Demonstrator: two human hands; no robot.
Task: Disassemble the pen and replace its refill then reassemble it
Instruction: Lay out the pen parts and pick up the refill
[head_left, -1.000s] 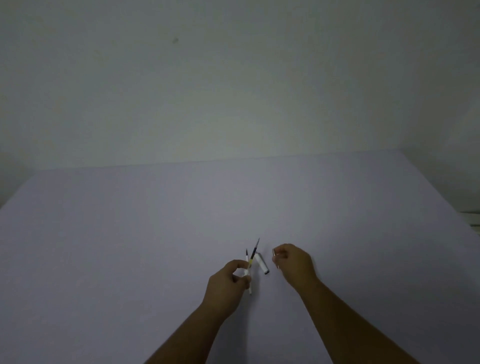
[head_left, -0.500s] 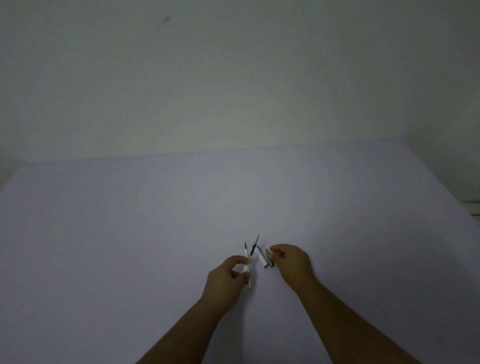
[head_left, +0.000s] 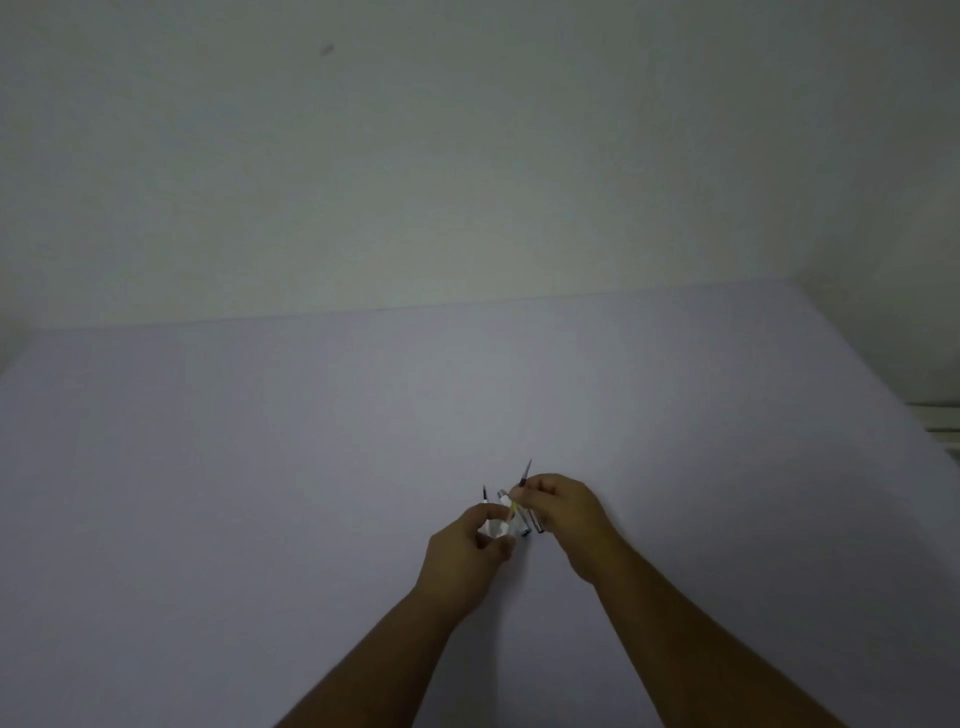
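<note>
Just near of the table's (head_left: 260, 467) middle, the left hand (head_left: 467, 551) is closed around white pen parts (head_left: 493, 529) and a second refill (head_left: 485, 493). The right hand (head_left: 563, 512) pinches a dark-tipped refill (head_left: 523, 480). Draw it out straight along its axis, holding the bundle steady.

Dim pale wall (head_left: 467, 156), lavender tabletop (head_left: 208, 467)

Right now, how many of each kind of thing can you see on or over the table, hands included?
Hands: 2, the left hand and the right hand
Thin refills: 2, one on the left, one on the right
Pen body pieces: 2, a white piece and a clear piece
Total: 6
</note>
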